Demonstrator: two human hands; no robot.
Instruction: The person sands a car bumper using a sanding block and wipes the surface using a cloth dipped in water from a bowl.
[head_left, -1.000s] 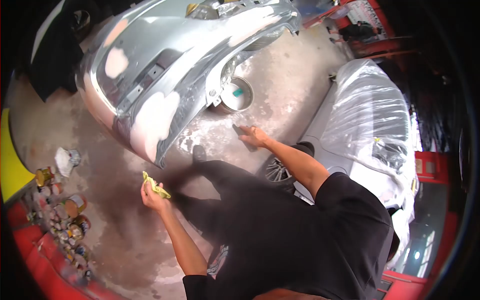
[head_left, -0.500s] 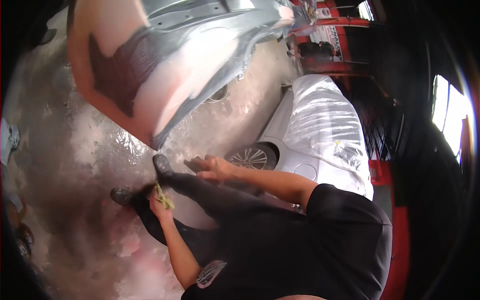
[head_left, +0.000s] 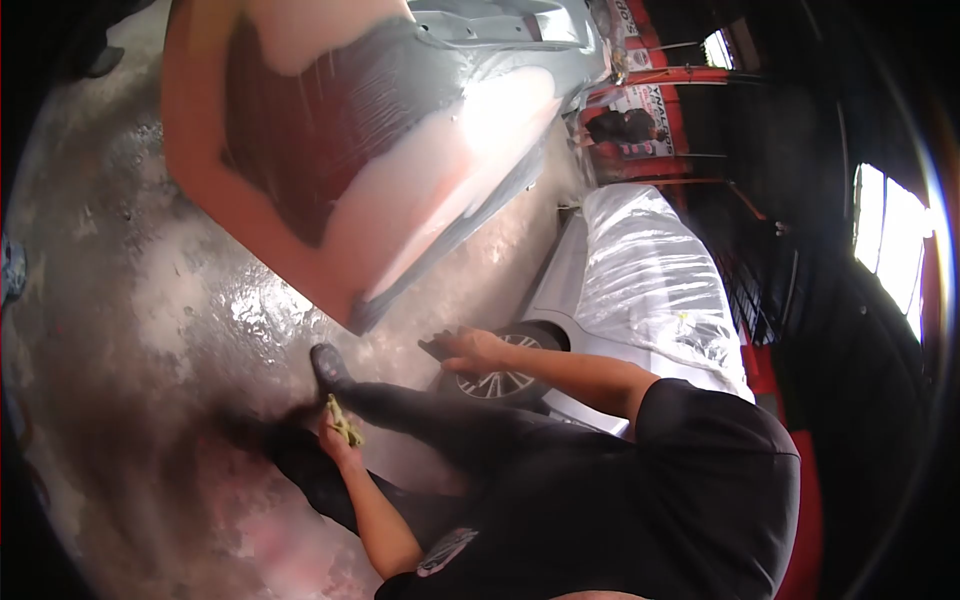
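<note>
My left hand (head_left: 340, 442) is closed around a crumpled yellow-green cloth (head_left: 344, 424), held low in front of my legs. My right hand (head_left: 474, 352) reaches forward, its fingers on a small dark flat piece (head_left: 435, 346) whose kind I cannot make out. Ahead of both hands stands a large car body panel (head_left: 375, 215), orange-red at the edge, with dark grey and pale pinkish patches. Its lower corner is nearest my right hand, and a gap lies between them.
Beside my right arm stands a silver car (head_left: 570, 290) with its wheel (head_left: 500, 372) showing and clear plastic sheeting (head_left: 655, 265) over it. My shoe (head_left: 326, 368) is on the stained, shiny concrete floor (head_left: 190, 310). Red-and-white banners (head_left: 640, 120) hang at the back.
The view has shifted, so the panel appears larger and further right. My right hand has moved forward with the dark piece. My left hand still holds the cloth.
</note>
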